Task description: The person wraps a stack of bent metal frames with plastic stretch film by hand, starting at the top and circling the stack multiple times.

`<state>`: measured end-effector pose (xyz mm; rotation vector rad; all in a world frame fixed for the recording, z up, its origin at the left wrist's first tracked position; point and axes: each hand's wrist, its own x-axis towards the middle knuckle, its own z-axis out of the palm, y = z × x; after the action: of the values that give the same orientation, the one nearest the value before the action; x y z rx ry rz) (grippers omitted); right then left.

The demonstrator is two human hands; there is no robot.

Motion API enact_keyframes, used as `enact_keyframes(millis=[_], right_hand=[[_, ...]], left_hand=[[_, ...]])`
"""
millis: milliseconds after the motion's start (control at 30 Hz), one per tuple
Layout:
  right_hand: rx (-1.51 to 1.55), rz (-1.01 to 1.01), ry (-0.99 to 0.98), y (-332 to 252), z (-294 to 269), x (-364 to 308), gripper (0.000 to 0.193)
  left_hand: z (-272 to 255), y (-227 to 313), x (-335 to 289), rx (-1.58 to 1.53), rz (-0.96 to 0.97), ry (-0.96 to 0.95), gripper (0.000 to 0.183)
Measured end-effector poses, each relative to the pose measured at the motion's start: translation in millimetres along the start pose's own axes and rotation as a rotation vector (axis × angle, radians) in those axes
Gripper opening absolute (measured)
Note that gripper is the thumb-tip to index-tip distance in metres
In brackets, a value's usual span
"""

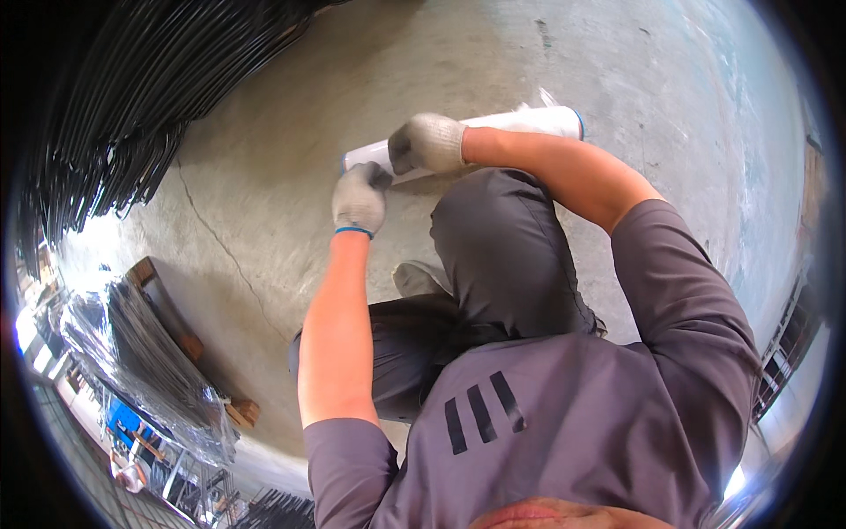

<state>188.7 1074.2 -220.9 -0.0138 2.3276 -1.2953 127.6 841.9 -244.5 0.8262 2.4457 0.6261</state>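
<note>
A long white roll of plastic film (518, 122) with blue-edged ends lies on the concrete floor in front of my knees. Loose film sticks up by its right end. My left hand (359, 196), in a grey-white knit glove with a blue cuff, has its fingers curled against the near side of the roll close to the left end. Just right of it, my right hand (428, 144), gloved alike, is closed over the roll from above, its dark-stained fingertips bent down at the film. What exactly the fingertips pinch is hidden.
Black slender rods or tubes (167, 79) are heaped at the far left. At the lower left, a bundle wrapped in clear film (145, 353) rests by wooden supports (163, 304). My bent knee (498, 220) and shoe (419, 279) are close to the roll. A crack (225, 251) crosses the floor.
</note>
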Motion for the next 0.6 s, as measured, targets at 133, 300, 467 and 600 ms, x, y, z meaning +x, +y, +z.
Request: enact_keyframes(millis=[133,300,467,600], right_hand=[[-0.136,-0.010,0.160,32,-25,-34,0.039],[-0.461,0.166,0.328,129,-67,-89,0.050],[-0.145,0.378,0.251,95,-87,-82,0.066],[-0.453,0.298,-0.114,70,-89,-51,0.065]], left_hand=[[-18,35,8,-0.148,0.006,0.047,0.017],[-24,44,6,-0.098,0.056,0.174,0.015],[-26,55,1,0.017,0.249,0.201,0.010],[-41,68,-10,0.040,0.196,0.194,0.012]])
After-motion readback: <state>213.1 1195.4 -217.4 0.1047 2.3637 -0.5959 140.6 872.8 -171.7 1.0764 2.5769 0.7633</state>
